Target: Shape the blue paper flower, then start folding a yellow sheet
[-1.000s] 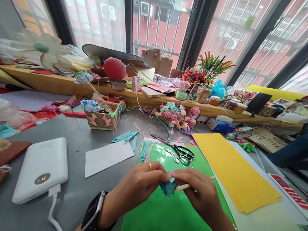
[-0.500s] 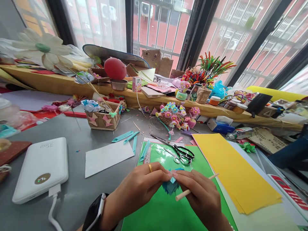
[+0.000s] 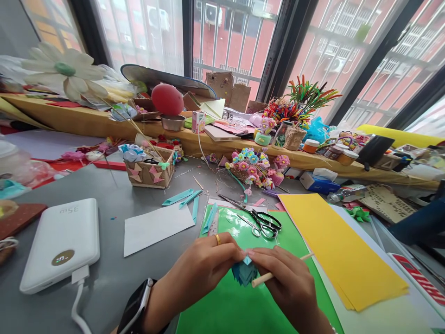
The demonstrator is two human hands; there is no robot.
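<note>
A small blue folded-paper piece with pointed layers is pinched between both hands above a green sheet. My left hand, with a ring and a watch, grips its upper left edge between thumb and fingers. My right hand closes on its upper right edge. A thin wooden stick is also tucked in the right hand, its ends sticking out on both sides. Beyond the hands lie black-handled scissors and a smaller metal pair. Folded blue paper strips lie to the left.
A white power bank with a cable and a white paper card lie on the left. Yellow sheets are on the right. A cardboard box and a bunch of fluffy flowers stand farther back, before a cluttered ledge.
The paper piece has turned slightly in my fingers, showing more of its layered front. Both hands and the stick have shifted only a little.
</note>
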